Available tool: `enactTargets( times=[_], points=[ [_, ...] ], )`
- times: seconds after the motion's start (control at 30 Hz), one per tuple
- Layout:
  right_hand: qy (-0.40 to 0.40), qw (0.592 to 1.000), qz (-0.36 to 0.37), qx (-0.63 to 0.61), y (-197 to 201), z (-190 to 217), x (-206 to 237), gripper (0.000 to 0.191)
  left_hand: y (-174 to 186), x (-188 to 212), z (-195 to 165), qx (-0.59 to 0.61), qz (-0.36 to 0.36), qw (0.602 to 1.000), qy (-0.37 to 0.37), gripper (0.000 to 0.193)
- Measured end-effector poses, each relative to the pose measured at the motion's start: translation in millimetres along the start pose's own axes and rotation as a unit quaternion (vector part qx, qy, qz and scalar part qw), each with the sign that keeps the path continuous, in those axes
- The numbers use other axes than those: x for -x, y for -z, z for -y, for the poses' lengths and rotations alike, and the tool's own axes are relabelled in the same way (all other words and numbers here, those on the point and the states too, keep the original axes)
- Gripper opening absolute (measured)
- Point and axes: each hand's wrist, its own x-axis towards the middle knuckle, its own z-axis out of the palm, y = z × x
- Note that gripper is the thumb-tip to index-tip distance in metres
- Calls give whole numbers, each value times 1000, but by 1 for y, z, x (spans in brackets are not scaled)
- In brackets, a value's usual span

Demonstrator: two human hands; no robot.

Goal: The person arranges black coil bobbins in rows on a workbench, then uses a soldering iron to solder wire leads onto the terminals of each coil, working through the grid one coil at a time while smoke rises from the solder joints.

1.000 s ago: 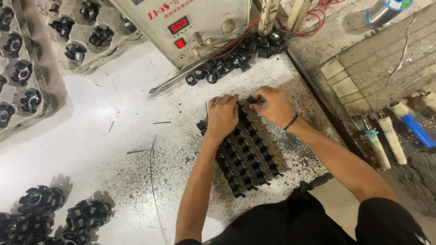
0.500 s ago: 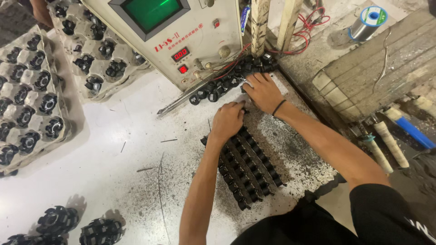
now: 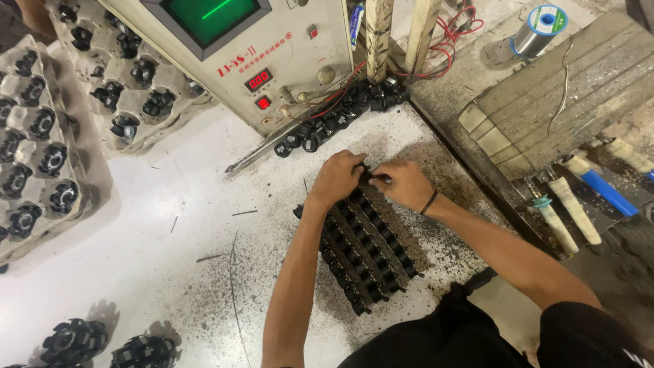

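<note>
Hands meet at far end of black parts rack (image 3: 364,252) on bench (image 3: 136,225); left hand (image 3: 336,178) steadies it, right hand (image 3: 402,182) fingers pinching a small black part there.

Worktop: a white worktop (image 3: 170,272) is lying under everything, speckled with dark grit.
Tester: a cream test machine (image 3: 272,61) is standing at the back, its green screen (image 3: 211,13) glowing and a small red readout (image 3: 259,80) lighting up.
Trays: grey pulp trays (image 3: 41,136) are sitting at the left, holding round black parts.
Loose parts: black round parts (image 3: 75,341) are resting at the lower left; more (image 3: 327,123) are clustering by the machine's base.
Rod: a thin metal rod (image 3: 266,146) is lying beside the machine.
Spool: a wire spool (image 3: 541,27) is standing at the upper right.
Block: a ridged grey block (image 3: 558,102) is lying at the right.
</note>
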Motion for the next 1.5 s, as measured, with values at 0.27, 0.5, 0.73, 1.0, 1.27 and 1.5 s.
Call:
enactTargets(
  times=[0.27, 0.5, 0.73, 1.0, 1.27, 1.5],
  points=[
    [45, 951, -85, 295, 39, 2, -73, 28, 8, 4, -13, -22, 45, 998, 26, 40],
    [69, 926, -99, 358, 38, 9, -77, 18, 6, 5, -26, -76, 83, 993, 24, 41],
    [15, 993, -63, 99, 40, -1, -66, 24, 1, 10, -22, -70, 60, 995, 30, 40],
    [-18, 996, 87, -4, 30, -12, -9, 18, -9, 14, 2, -29, 39, 999, 18, 37],
    [38, 999, 11, -24, -10, -18, 27, 18, -19, 8, 12, -38, 46, 998, 27, 34],
    [72, 995, 51, -50, -8, -14, 23, 20, -17, 9, 7, -48, 65, 996, 40, 33]
  ],
)
